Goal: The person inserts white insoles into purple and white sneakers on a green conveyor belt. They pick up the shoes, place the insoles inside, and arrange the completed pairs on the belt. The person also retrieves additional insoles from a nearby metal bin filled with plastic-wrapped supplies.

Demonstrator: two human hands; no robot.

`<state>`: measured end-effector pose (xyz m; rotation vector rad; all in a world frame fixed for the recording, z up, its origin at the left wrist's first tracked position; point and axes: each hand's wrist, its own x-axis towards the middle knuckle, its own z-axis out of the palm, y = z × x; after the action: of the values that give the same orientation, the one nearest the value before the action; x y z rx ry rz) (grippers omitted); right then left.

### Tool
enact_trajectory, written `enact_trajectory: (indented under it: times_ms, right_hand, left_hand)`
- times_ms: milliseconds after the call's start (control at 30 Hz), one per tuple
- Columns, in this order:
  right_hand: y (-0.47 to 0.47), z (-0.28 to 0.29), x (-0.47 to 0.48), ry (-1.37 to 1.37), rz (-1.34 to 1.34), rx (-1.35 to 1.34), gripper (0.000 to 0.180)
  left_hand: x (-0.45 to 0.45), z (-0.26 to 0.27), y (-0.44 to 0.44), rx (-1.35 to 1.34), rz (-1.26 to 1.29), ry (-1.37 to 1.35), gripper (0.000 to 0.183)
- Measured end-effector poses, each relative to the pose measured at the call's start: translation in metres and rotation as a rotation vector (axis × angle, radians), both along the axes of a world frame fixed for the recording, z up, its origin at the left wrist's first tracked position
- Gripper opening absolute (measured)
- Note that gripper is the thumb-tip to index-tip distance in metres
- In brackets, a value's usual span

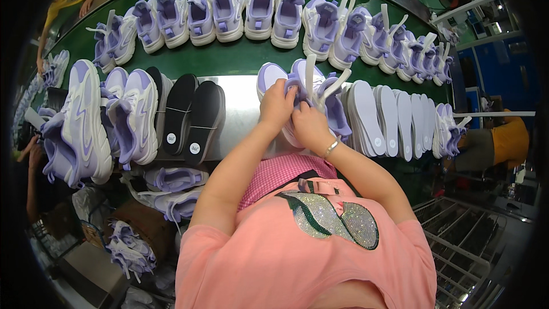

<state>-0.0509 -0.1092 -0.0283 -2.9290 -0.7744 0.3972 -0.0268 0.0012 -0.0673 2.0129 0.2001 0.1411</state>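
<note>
A pair of white and purple sneakers lies on the metal ledge before me, toes pointing away. Both of my hands are at the left shoe [272,74] of the pair. My left hand [279,102] grips the edge of its opening. Close beside it, my right hand [309,123] has its fingers bent at the same opening; whether they are closed on the shoe is hidden. The right shoe [339,109] stands against the first, with light strips rising from it. Whatever is inside the left shoe is covered by my fingers.
Bundled black insoles [182,111] lie left of the pair, stacked pale insoles [369,116] right. More sneakers [137,116] stand at the left. Sneaker pairs line the green conveyor belt [214,58] beyond. Below left is a brown container [146,223]; below right, a wire rack [459,236]. Other people are at both sides.
</note>
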Motion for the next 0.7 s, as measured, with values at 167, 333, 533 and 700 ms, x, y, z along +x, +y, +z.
enact_trajectory:
  times_ms: [167,333,533,700]
  right_hand:
    - [-0.022,0.041,-0.028,-0.288,0.174,-0.032,0.02]
    - [-0.034,0.058,-0.02,-0.046,0.164,-0.173,0.02]
    - [-0.016,0.001,0.002,-0.128,0.266,-0.023,0.012]
    - [-0.01,-0.007,0.006,-0.072,0.209,0.074,0.012]
  left_hand:
    - [-0.006,-0.003,0.002,0.108,0.046,0.01,0.029]
    - [-0.008,0.005,0.0,0.038,0.0,0.018,0.031]
    - [-0.013,0.003,0.003,-0.075,-0.124,-0.049,0.038]
    - [-0.015,-0.006,0.01,-0.093,-0.174,-0.04,0.04]
